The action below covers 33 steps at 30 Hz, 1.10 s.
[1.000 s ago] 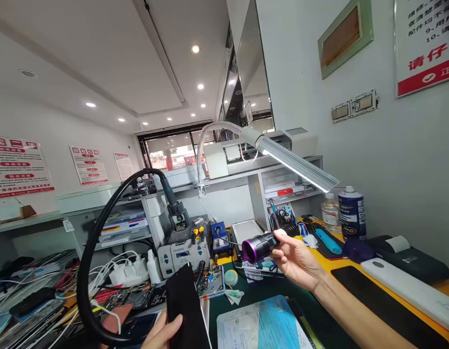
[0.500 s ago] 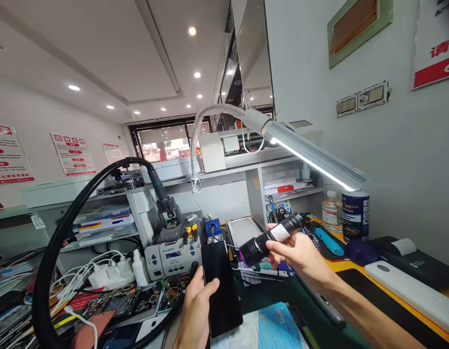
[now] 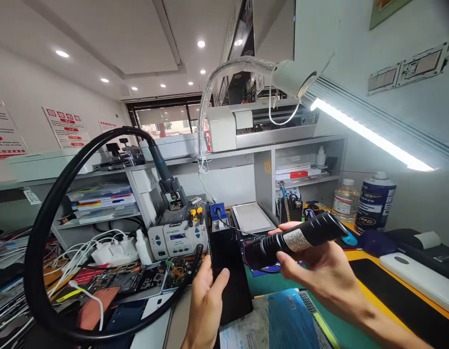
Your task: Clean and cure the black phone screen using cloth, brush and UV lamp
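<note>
My left hand [image 3: 207,301] is closed round the left edge of a dark-screened smartphone [image 3: 232,278], its thumb lying on the glass. The phone is tilted, screen towards me. To the right, my right hand [image 3: 328,274] grips a black flashlight [image 3: 295,240] with a white label on its barrel. Its head, with a purple rim, points left at the phone's upper right edge; whether they touch I cannot tell. Below the phone lies a blue and grey flat pad or packet [image 3: 282,320] on the green mat [image 3: 349,315].
A grey soldering station [image 3: 178,238] stands behind the phone, and a thick black hose [image 3: 31,242] loops across the left. A lit lamp [image 3: 373,131] hangs at upper right. Several phones and circuit boards [image 3: 128,276] cover the left bench. A bottle [image 3: 345,199] and a spray can [image 3: 376,203] stand right.
My view has shifted down and closer to the bench. The flashlight's tail has turned further right and towards me; both hands keep their hold.
</note>
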Each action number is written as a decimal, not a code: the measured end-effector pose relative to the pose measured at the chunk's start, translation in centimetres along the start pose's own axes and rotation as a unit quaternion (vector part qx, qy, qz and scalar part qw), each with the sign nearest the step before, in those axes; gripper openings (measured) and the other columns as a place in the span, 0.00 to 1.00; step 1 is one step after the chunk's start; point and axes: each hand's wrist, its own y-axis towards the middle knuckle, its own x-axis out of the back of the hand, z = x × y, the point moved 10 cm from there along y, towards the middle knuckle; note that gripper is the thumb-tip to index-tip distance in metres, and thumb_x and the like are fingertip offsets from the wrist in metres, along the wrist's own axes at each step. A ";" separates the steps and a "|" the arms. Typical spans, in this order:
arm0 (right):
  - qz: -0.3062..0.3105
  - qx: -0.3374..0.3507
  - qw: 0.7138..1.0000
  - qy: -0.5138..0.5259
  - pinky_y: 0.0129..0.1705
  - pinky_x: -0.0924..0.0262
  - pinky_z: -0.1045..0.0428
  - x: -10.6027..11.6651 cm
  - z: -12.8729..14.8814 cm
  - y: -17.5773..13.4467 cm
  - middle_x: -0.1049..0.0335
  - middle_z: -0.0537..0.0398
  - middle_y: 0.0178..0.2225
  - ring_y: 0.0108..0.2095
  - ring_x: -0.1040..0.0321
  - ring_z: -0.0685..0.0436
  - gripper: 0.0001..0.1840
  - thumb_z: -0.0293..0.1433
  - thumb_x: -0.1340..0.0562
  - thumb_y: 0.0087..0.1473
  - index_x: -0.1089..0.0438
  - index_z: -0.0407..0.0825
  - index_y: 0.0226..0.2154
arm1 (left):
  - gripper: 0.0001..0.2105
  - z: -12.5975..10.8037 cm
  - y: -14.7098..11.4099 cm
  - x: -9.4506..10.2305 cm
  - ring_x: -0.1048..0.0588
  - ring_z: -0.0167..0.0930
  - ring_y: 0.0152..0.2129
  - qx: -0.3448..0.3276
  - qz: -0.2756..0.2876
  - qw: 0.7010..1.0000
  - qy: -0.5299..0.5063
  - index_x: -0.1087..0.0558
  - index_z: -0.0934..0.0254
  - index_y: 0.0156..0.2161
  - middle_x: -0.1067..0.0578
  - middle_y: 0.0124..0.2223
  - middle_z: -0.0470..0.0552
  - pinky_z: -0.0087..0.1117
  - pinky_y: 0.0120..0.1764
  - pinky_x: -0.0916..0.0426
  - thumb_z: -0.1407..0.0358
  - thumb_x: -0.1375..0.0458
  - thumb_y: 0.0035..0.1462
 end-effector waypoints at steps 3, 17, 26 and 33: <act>0.026 0.022 0.999 -0.010 0.28 0.29 0.52 -0.9 1.5 0.2 0.24 0.52 0.43 0.25 0.29 0.48 0.22 0.35 0.28 0.48 0.32 0.54 0.45 | 0.28 0.3 0.1 0.0 0.40 0.44 0.64 0.007 0.015 1.000 -0.007 0.30 0.60 0.58 0.28 0.61 0.56 0.44 0.65 0.47 0.62 0.33 0.50; -0.091 0.321 0.897 -0.290 0.20 0.36 0.54 -3.8 12.9 1.3 0.28 0.59 0.22 0.19 0.32 0.48 0.05 0.34 0.34 0.52 0.29 0.52 0.29 | 0.28 1.6 0.7 -0.1 0.27 0.43 0.55 0.020 0.005 0.997 -0.079 0.26 0.60 0.52 0.20 0.51 0.54 0.41 0.58 0.37 0.61 0.31 0.43; -0.130 0.314 0.891 -0.301 0.24 0.43 0.51 -4.6 12.9 2.0 0.32 0.58 0.22 0.23 0.36 0.46 0.11 0.39 0.35 0.51 0.32 0.50 0.27 | 0.23 1.6 0.5 0.2 0.23 0.44 0.48 0.047 -0.019 0.994 -0.096 0.23 0.63 0.47 0.17 0.43 0.54 0.42 0.54 0.32 0.64 0.30 0.41; -0.106 0.319 0.895 -0.294 0.24 0.44 0.52 -5.4 12.6 2.2 0.32 0.58 0.22 0.23 0.36 0.47 0.10 0.37 0.35 0.51 0.33 0.49 0.26 | 0.21 1.4 -0.5 0.0 0.26 0.44 0.53 0.082 -0.027 0.990 -0.114 0.24 0.62 0.48 0.19 0.48 0.53 0.45 0.59 0.36 0.64 0.31 0.46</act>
